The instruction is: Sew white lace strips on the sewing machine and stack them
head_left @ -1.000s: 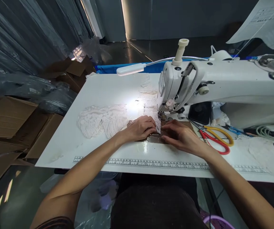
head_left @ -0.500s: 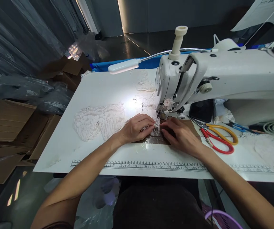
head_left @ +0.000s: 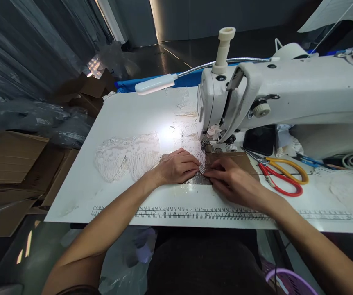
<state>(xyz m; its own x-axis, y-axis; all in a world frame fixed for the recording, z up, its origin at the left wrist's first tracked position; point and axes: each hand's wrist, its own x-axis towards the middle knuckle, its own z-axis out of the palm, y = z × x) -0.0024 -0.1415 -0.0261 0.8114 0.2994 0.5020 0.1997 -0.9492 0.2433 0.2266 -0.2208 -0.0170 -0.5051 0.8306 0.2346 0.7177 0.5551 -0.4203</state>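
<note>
A piece of white lace [head_left: 195,144] runs under the needle area of a white sewing machine [head_left: 213,98]. My left hand [head_left: 181,166] lies on the lace with its fingers closed on it, just in front of the presser foot [head_left: 205,146]. Thumb and forefinger of my right hand [head_left: 233,180] pinch the lace's near right edge, their tips close to my left fingertips. Below both hands is a brown plate [head_left: 242,162] at the machine bed. More lace with fringe [head_left: 127,155] spreads out left of my left hand.
Scissors with red and yellow handles [head_left: 282,174] lie right of my right hand, near a dark phone-like object [head_left: 259,141]. A lamp [head_left: 156,84] lights the white table [head_left: 102,192], which has a printed ruler [head_left: 179,213] along its front. Cardboard boxes [head_left: 10,157] stand left.
My right hand has shifted slightly toward me, its fingertips now lower on the lace edge. My left hand stays nearly in place, its fingers flatter. The view has shifted a little.
</note>
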